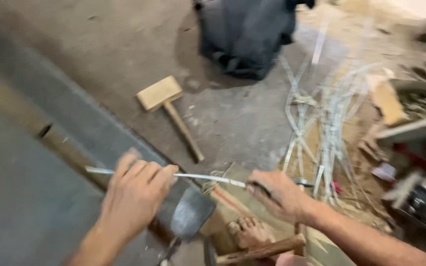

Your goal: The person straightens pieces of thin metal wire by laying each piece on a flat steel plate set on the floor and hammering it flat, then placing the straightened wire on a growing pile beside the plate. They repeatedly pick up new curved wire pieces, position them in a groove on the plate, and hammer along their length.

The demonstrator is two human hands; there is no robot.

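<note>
floor [124,44]: gritty concrete, wooden mallet [166,106] well apart | strip [198,176]: thin pale cane held level between both hands | left hand [134,194] and right hand [277,194] each clamped on it | risk: blade [191,214] just below, near bare foot [250,231]; a slip could cut

Wooden mallet [167,106] (matt) on rough concrete floor [119,44].

One head camera looks steeply down, close over a somewhat blurred floor [124,44].

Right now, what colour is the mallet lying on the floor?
Pale tan wood, head and handle alike; the mallet shows in the head view.
</note>
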